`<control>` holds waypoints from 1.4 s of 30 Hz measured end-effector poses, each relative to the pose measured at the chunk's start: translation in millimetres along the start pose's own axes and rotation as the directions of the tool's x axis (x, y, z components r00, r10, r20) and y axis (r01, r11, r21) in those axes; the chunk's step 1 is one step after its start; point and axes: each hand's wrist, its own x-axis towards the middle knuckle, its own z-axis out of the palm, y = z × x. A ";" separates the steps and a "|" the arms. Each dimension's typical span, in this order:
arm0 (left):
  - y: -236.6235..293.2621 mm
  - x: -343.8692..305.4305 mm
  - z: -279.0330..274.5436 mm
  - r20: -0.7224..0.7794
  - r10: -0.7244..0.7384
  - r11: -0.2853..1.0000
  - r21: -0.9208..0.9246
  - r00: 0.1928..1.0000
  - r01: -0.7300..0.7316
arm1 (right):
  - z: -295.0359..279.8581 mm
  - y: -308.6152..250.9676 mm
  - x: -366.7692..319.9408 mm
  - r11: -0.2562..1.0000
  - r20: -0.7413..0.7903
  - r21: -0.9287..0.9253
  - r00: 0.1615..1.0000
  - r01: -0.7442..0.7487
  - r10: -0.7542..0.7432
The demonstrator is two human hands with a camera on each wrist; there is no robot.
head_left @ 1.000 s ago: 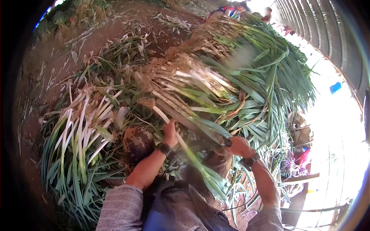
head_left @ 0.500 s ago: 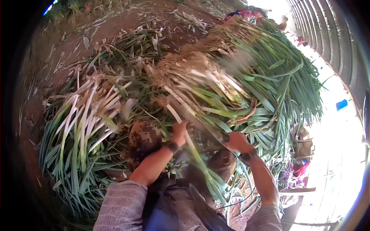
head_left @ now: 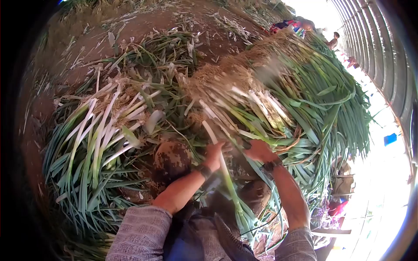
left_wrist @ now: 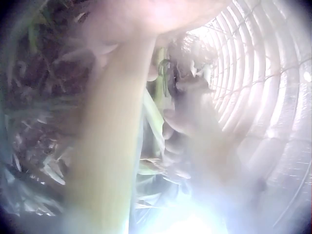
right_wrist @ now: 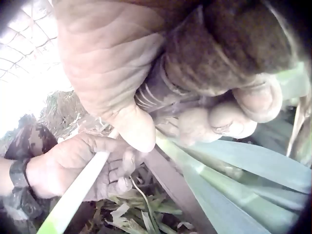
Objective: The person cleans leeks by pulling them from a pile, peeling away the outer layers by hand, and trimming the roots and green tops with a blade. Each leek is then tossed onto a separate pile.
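My left hand (head_left: pixel 213 155) grips a long green onion (head_left: pixel 225 175) partway along its stalk. The white root end points away from me and the green leaves trail down over my lap. In the left wrist view, the pale stalk (left_wrist: pixel 109 136) runs large through the foreground. My right hand (head_left: pixel 260 151) is close on the other side of the stalk. The right wrist view has its fingers curled round the dark ribbed handle of a knife (right_wrist: pixel 157 92), with the greyish blade (right_wrist: pixel 178 192) slanting down beneath the thumb. In the head view, the blade is blurred.
A heap of rooted green onions (head_left: pixel 335 108) lies ahead and to the right. More with bare white stalks (head_left: pixel 102 130) lie on the left. Between them is a pile of leafy scraps (head_left: pixel 163 56). Patterned trouser knees (head_left: pixel 173 157) are beneath my arms. Another person (head_left: pixel 334 40) is far back.
My right hand has moved up and left, closer to my left hand and the stalk. My left hand keeps its grip. The head view has shifted, so the surroundings appear farther right.
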 end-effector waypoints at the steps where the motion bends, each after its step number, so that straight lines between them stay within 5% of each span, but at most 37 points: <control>1: 1.7 -1.3 2.9 -0.006 0.006 1.000 -0.014 1.000 -0.006 | -6.3 -7.2 1.4 0.999 0.028 0.039 0.999 -0.031 0.030; 7: 18.6 11.7 13.1 -0.033 0.096 0.987 -0.126 0.995 -0.099 | -11.4 -23.8 26.2 0.994 0.036 0.027 0.994 0.106 -0.107; 12: 38.4 51.1 13.0 -0.156 0.199 0.958 -0.176 0.967 -0.226 | -17.3 -20.3 22.4 0.998 0.024 0.042 0.998 0.049 -0.051; 14: 47.4 58.7 15.2 -0.135 0.225 0.972 -0.043 0.965 -0.232 | -21.8 -15.3 15.0 0.996 0.021 -0.017 0.996 0.088 -0.088; 16: 51.1 60.2 17.7 -0.139 0.231 0.972 -0.012 0.963 -0.235 | -24.6 2.7 7.6 0.995 0.091 0.054 0.993 -0.086 0.081; 19: 51.4 65.5 24.8 -0.289 0.268 0.963 0.116 0.919 -0.245 | -10.4 36.9 -9.8 0.999 0.091 -0.008 0.995 -0.050 0.050; 24: 46.6 80.1 14.4 -0.220 0.271 0.959 0.151 0.937 -0.242 | 3.1 70.8 -62.1 0.996 0.104 0.053 0.993 -0.067 0.061; 31: 64.4 83.2 22.6 -0.017 -0.035 0.997 -0.072 0.999 0.033 | 17.4 103.2 -112.9 0.985 0.054 0.103 0.990 -0.139 0.134; 36: 53.4 82.6 22.6 -0.022 -0.056 0.997 -0.051 0.998 0.055 | 4.1 98.4 -132.6 0.977 0.052 0.088 0.980 -0.196 0.192; 38: 38.3 100.9 20.2 0.147 -0.021 0.994 -0.107 0.989 0.037 | -1.5 94.0 -137.6 0.966 0.073 0.167 0.979 -0.198 0.189; 42: 30.0 100.8 37.5 0.008 0.037 0.988 -0.148 0.999 -0.035 | 1.9 96.0 -143.1 0.984 0.001 0.107 0.989 -0.145 0.146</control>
